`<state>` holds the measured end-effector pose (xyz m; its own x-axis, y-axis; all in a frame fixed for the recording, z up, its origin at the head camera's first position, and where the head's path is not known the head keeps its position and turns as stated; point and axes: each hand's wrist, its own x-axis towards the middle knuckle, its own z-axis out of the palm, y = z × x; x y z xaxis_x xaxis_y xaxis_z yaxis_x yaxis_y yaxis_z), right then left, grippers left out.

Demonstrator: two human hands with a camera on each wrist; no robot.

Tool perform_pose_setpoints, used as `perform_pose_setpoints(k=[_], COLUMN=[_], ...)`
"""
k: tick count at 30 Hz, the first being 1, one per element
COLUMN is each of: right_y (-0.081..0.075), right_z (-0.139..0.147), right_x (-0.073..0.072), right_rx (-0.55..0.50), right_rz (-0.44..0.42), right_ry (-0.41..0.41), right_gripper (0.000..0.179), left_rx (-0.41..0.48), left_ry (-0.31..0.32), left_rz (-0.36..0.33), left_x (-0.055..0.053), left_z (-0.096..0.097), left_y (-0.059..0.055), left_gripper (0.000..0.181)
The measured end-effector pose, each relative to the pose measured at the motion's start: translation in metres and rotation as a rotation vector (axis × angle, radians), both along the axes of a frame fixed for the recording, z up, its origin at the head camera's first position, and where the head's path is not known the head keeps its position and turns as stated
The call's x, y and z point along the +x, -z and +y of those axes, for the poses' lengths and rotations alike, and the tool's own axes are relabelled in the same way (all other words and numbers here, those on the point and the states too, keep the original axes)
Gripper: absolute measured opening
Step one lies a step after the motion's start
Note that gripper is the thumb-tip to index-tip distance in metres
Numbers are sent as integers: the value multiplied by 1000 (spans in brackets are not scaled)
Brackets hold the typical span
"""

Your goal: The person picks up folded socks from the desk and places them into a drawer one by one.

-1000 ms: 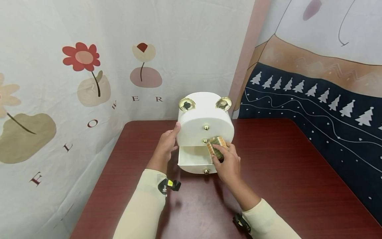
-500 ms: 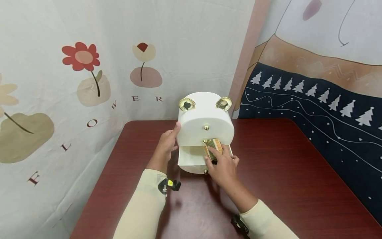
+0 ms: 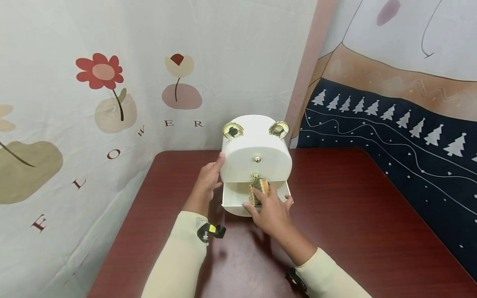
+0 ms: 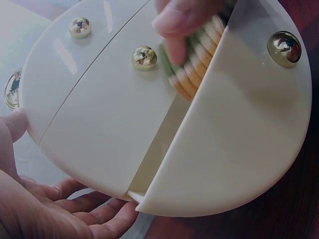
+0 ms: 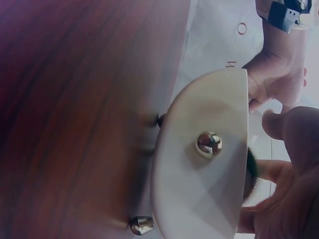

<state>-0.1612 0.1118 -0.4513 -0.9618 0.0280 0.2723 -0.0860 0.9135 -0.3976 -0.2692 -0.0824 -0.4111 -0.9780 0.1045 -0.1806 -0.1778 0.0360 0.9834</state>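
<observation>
A white rounded drawer box with gold ring eyes and gold knobs stands on the table, its bottom drawer pulled out. My left hand rests against the box's left side; in the left wrist view its thumb touches the edge, with loosely bent fingers below. At the drawer opening, my right hand holds a small ribbed item with green, white and orange stripes, its exact kind unclear. The drawer front partly hides that item in the right wrist view.
The dark red wooden table spreads around the box. Behind it hang a flower-printed white cloth and, at the right, a navy cloth with white trees. A black band sits on the left sleeve.
My right hand has moved left and down with the striped item, from the box's front into the open drawer's space. The left hand, the box and its drawer have stayed in place.
</observation>
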Motion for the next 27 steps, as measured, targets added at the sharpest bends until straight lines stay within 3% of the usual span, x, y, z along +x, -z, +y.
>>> perform_pose_setpoints(k=[14, 27], right_y=[2, 11], right_z=[0, 2], right_x=[3, 10], right_rx=[15, -68], right_rz=[65, 428], right_ry=[-12, -98], right_gripper=[48, 28], left_rx=[6, 15], left_ry=[0, -8], left_rz=[-6, -17], left_x=[-2, -2], left_z=[0, 0], left_y=[1, 0], left_gripper=[84, 83])
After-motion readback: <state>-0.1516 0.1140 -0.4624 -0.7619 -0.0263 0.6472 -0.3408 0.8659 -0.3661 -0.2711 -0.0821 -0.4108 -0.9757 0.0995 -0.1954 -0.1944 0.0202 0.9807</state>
